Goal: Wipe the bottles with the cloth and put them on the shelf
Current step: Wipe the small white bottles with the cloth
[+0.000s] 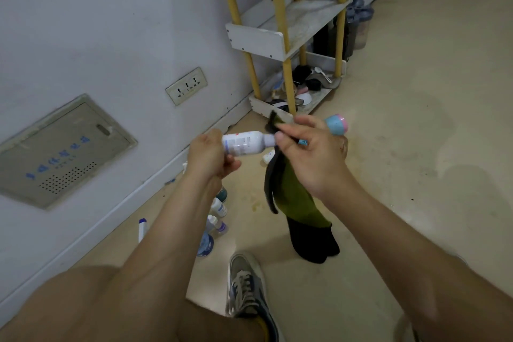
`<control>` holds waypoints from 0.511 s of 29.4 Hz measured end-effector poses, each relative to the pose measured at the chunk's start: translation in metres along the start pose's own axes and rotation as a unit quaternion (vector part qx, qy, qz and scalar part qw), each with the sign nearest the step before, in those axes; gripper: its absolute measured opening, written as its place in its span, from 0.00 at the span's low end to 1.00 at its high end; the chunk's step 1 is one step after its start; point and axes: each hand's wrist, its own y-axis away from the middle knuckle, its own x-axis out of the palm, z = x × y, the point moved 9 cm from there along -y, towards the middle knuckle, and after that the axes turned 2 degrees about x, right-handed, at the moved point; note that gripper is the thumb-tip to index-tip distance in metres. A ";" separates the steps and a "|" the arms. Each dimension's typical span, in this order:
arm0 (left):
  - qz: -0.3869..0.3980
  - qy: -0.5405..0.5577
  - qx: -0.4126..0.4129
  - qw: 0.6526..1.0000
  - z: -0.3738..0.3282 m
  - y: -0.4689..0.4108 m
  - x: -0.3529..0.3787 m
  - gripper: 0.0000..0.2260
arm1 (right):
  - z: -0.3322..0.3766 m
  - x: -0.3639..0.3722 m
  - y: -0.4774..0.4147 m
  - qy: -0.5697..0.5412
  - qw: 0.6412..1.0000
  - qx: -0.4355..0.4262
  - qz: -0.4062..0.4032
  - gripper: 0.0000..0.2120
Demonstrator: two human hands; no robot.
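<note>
At the left of the frame a grey wall panel (63, 147) and a socket plate (186, 85) sit in the wall, and below them, in the lower middle-left, a cluster of small bottles (218, 208) stands and lies on the floor (402, 147) beside the skirting, partly hidden by the left forearm. These look like the ones not yet wiped. Just above them the left hand (211, 153) is curled round the base of a white bottle (244, 143), holding it roughly level in mid-air at the centre of the frame, neck pointing right. The hands are close together, one at each end of that bottle. At its neck the right hand (311, 153) pinches a green and black cloth (294, 197) between thumb and fingers, with most of the cloth hanging down towards the floor. A blue and pink cap (337, 124) shows just past the right hand; I cannot tell whether it is held or lies on the floor behind. Further right and up, the shelf (258, 39) with yellow posts stands against the wall; its lowest tier holds a jumble of small things, and I cannot pick out any of these bottles on it. By my reading the task is at an early stage: one bottle is being wiped, none is clearly shelved, and several wait on the floor. A shoe (247, 286) sits at the bottom centre.
</note>
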 end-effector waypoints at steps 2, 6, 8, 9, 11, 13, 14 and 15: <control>0.035 0.085 -0.042 0.995 0.009 0.014 0.015 0.07 | -0.021 -0.004 -0.006 -0.188 0.975 0.117 -0.027 0.14; 0.192 0.084 -0.078 0.975 0.025 0.051 0.055 0.12 | -0.045 0.004 -0.008 -0.396 0.884 0.245 -0.039 0.12; 0.229 -0.001 -0.039 0.973 0.027 0.057 0.064 0.17 | -0.053 0.003 -0.008 -0.403 0.876 0.256 -0.065 0.12; 0.229 -0.042 -0.010 0.972 0.025 0.056 0.064 0.19 | -0.056 0.002 -0.006 -0.416 0.867 0.261 -0.081 0.11; 0.225 -0.104 0.046 0.968 0.017 0.052 0.062 0.20 | -0.065 0.005 -0.005 -0.457 0.840 0.278 -0.095 0.06; 0.242 -0.167 0.107 0.950 0.012 0.053 0.065 0.18 | -0.064 0.011 -0.006 -0.486 0.829 0.268 -0.071 0.11; 0.252 -0.186 0.132 0.940 0.011 0.056 0.069 0.16 | -0.062 0.014 -0.007 -0.499 0.825 0.259 -0.054 0.18; 0.258 -0.202 0.154 0.932 0.011 0.059 0.071 0.14 | -0.061 0.016 -0.008 -0.506 0.822 0.257 -0.037 0.23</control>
